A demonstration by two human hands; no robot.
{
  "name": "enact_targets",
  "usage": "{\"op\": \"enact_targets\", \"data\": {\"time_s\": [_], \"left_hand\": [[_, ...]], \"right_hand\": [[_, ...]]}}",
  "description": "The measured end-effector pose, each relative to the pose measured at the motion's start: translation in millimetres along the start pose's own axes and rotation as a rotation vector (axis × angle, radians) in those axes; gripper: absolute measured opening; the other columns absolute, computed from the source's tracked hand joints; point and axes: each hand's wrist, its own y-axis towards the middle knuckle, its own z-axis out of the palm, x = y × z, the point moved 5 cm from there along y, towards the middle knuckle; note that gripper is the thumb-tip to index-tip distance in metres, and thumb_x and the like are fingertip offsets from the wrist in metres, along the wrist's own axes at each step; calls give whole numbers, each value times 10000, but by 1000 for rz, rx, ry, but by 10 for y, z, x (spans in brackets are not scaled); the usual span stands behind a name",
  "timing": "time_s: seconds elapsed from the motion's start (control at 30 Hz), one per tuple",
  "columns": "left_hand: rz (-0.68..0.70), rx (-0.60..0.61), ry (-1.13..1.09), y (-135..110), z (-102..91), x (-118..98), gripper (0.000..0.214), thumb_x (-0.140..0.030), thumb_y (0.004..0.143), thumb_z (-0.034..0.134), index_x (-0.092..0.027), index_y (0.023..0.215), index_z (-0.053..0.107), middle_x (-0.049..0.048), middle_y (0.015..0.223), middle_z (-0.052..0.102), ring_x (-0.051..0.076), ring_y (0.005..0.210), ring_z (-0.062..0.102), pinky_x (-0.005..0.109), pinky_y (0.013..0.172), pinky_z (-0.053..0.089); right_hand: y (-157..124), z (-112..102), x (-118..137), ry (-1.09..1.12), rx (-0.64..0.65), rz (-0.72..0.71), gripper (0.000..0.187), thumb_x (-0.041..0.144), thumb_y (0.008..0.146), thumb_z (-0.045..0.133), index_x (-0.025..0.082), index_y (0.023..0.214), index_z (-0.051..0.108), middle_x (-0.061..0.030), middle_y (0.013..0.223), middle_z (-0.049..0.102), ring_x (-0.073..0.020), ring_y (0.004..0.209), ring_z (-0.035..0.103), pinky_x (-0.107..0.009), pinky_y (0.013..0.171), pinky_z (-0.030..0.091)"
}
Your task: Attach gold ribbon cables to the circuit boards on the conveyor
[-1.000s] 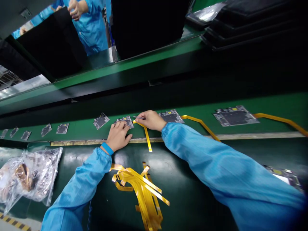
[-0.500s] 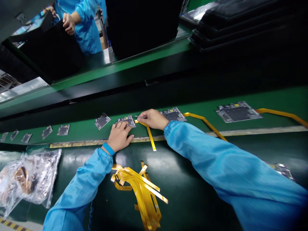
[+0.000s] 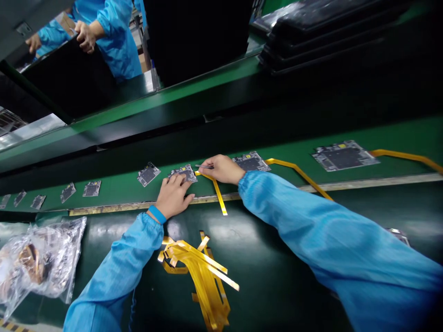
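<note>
My left hand (image 3: 174,196) lies unclenched, fingertips on the circuit board (image 3: 188,173), just off centre toward nine o'clock. Right hand (image 3: 223,168) pinches a slim tool (image 3: 201,166) above the yellow ribbon (image 3: 218,193), board's three-o'clock edge. Step, I judge: seating ribbon end; next calls for square alignment.

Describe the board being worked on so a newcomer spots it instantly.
Along the green strip, find where the left hand and right hand nearly meet. The circuit board lies there; unlike its neighbours, it has the left hand's fingers resting on it.
</note>
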Motion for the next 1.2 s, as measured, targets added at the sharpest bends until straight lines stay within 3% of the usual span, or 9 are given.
{"op": "enact_targets", "data": {"time_s": [0.33, 0.77, 1.2], "left_hand": [[8, 3, -7, 66, -15, -95, 455, -433, 1035, 549, -232, 1437, 613, 137, 1519, 556, 329, 1403, 487, 482, 1096, 415], [7, -7, -1, 163, -34, -249, 467, -465, 1038, 545, -222, 1432, 609, 142, 1486, 556, 340, 1350, 495, 482, 1040, 435], [-52, -30, 94, 425, 46, -606, 715, -591, 1034, 501, -130, 1580, 488, 224, 1573, 479, 396, 1348, 447, 541, 1068, 439]], "right_hand": [[40, -69, -88, -5, 53, -18, 212, 398, 847, 709, 233, 807, 836, 2, 727, 787, -173, 698, 691, -245, 572, 479], [76, -167, -85, -179, 85, 37, 151, 369, 849, 738, 275, 812, 850, 0, 706, 775, -166, 666, 673, -263, 575, 444], [-2, -261, -162, -232, 75, 28, 158, 332, 887, 710, 273, 815, 837, -1, 742, 791, -184, 721, 701, -268, 614, 458]]}}
